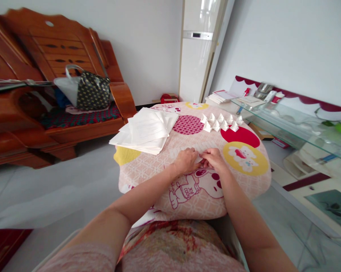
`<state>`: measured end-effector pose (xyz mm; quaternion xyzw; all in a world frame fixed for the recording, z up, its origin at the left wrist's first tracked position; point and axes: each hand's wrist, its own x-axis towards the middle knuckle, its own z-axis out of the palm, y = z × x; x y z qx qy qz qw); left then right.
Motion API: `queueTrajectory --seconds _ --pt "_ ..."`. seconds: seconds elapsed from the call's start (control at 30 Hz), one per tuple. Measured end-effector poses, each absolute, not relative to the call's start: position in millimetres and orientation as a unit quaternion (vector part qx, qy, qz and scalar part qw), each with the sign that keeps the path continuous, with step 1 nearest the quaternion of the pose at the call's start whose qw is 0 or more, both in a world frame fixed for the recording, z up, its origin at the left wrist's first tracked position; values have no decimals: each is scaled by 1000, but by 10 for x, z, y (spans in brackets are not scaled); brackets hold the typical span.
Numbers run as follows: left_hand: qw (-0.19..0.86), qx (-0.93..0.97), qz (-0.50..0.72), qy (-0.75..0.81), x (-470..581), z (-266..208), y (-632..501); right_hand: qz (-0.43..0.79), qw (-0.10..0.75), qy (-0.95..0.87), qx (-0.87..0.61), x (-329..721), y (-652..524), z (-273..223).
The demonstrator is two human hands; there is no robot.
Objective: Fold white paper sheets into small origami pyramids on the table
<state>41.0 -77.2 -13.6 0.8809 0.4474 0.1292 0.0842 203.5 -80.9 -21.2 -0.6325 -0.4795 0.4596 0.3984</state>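
My left hand (pixel 186 160) and my right hand (pixel 212 158) meet over the near half of a cloth-covered round table (pixel 148 173). Both are closed, fingertips pinching a small piece of white paper (pixel 198 159) between them; most of it is hidden by the fingers. Beyond my right hand stand several small folded white paper shapes (pixel 216 125) with pointed tops, set out in rows. To the left of my hands lies a fanned stack of white paper sheets (pixel 144 130), with loose sheets at angles on top.
A glass-topped stand (pixel 289 121) at the right carries papers (pixel 219 96), a cup (pixel 277 97) and other items. At the left is a wooden sofa (pixel 59 49) with a black patterned bag (pixel 92 90). A tall white cabinet-like unit (pixel 197 60) stands in the back corner.
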Motion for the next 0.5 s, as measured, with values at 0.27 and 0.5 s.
queueTrajectory --seconds 0.27,0.5 --pt "248 769 316 498 295 -176 -510 444 535 -442 -567 2058 -799 -206" --pt "607 537 462 360 235 -293 -380 479 524 -472 -523 2025 -805 -192"
